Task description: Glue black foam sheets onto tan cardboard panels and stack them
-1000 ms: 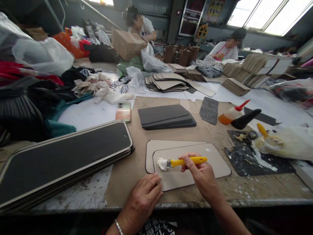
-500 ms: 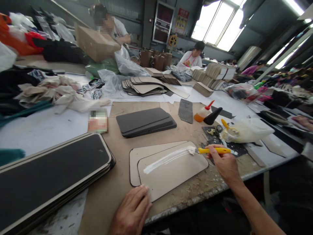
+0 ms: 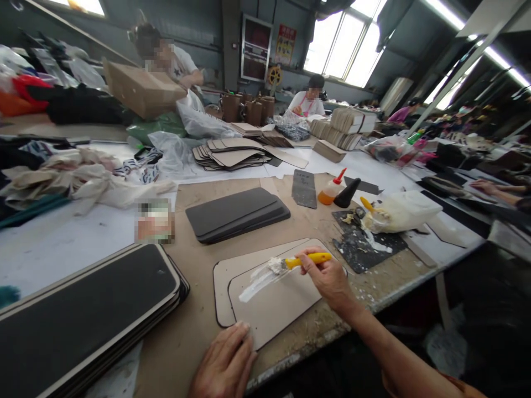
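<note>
My right hand (image 3: 327,276) is closed on a yellow-handled glue brush (image 3: 301,261) whose white bristles touch the top cardboard panel (image 3: 274,304). A streak of white glue (image 3: 254,281) runs across that panel's left part. A second panel (image 3: 232,268) lies under it, sticking out to the left. My left hand (image 3: 226,362) lies flat with fingers stretched out, pressing the near corner of the top panel at the table's front edge.
A stack of long dark panels (image 3: 83,315) lies at the near left, a smaller dark stack (image 3: 234,213) in the middle. A glue bag (image 3: 398,213), an orange bottle (image 3: 329,193) and a black mat (image 3: 363,243) lie right. Two people work at the far side.
The brush has moved back leftward along the glue streak, which is now shorter and thicker. The camera has swung further right. My left hand still presses the panel's corner.
</note>
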Available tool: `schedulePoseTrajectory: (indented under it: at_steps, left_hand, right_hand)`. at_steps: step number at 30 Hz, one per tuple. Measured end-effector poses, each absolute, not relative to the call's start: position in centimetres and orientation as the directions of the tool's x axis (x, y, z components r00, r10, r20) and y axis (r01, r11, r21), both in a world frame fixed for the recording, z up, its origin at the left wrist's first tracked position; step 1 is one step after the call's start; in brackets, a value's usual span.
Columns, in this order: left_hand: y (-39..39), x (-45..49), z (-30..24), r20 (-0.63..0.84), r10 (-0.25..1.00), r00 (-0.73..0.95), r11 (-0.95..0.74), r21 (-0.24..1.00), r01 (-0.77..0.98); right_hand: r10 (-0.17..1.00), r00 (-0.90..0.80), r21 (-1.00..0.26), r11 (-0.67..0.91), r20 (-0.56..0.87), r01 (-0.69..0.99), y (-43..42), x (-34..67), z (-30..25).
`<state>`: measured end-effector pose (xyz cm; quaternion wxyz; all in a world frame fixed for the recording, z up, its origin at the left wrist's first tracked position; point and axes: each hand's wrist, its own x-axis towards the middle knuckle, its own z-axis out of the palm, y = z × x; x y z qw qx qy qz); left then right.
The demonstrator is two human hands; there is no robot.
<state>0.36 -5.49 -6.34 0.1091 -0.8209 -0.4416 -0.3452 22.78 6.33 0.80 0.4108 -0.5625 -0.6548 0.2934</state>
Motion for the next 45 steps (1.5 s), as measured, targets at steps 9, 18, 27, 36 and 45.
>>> schedulePoseTrajectory:
  at_steps: [9, 18, 27, 36, 45]
  left_hand:
    - [-5.7, 0.4, -6.9, 0.636, 0.668, 0.387, -0.607, 0.165, 0.777]
    - [-6.7, 1.5, -6.0, 0.573, 0.792, 0.213, -0.485, 0.378, 0.788]
    - [-7.2, 1.4, -5.8, 0.642, 0.74, 0.202, -0.511, 0.34, 0.79]
    - [-7.0, 1.4, -5.6, 0.659, 0.719, 0.223, -0.516, 0.291, 0.806]
    - [-7.1, 1.3, -5.8, 0.65, 0.724, 0.23, -0.523, 0.301, 0.797]
  right_hand:
    - [0.904, 0.243, -0.616, 0.028, 0.352, 0.787, 7.7, 32.8, 1.3]
    - [0.808, -0.23, -0.457, 0.514, 0.543, 0.726, 0.2, 22.7, 2.0]
    - [0.836, -0.29, -0.691, 0.548, 0.466, 0.47, -5.0, 17.2, 1.6]
    - [0.917, 0.107, -0.589, 0.155, 0.385, 0.793, -0.6, 27.9, 0.7]
    - [0.847, 0.045, -0.348, 0.168, 0.53, 0.922, 2.7, 33.0, 1.1]
